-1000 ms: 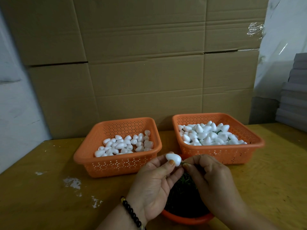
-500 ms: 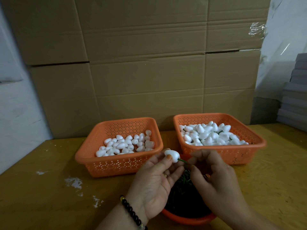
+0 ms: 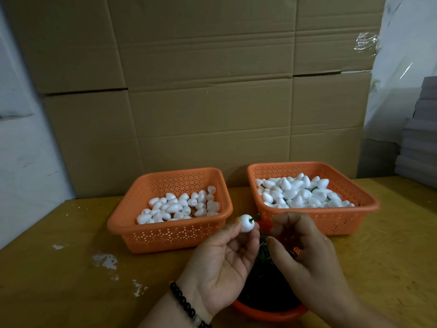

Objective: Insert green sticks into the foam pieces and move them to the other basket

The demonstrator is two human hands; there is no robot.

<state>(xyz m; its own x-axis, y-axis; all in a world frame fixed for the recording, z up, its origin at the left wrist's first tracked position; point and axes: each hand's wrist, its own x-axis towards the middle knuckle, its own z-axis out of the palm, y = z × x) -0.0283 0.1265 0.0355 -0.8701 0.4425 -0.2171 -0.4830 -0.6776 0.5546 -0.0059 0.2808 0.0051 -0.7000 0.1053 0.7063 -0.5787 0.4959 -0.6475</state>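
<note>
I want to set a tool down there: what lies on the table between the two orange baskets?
Between the left basket and the right basket, the head view shows only a bare strip of yellow table, reaching back to the cardboard wall.

i see a yellowish wooden worktop (image 3: 59, 292) with white scuffed patches (image 3: 104, 260) toward its left. two orange perforated baskets sit on it side by side, apart: the left basket (image 3: 165, 235) partly filled with white foam pieces (image 3: 179, 207), the right basket (image 3: 343, 223) heaped with them. at the near edge sits an orange bowl (image 3: 269, 312) of dark green sticks (image 3: 264, 252). cardboard boxes (image 3: 201, 91) stand behind.
</note>
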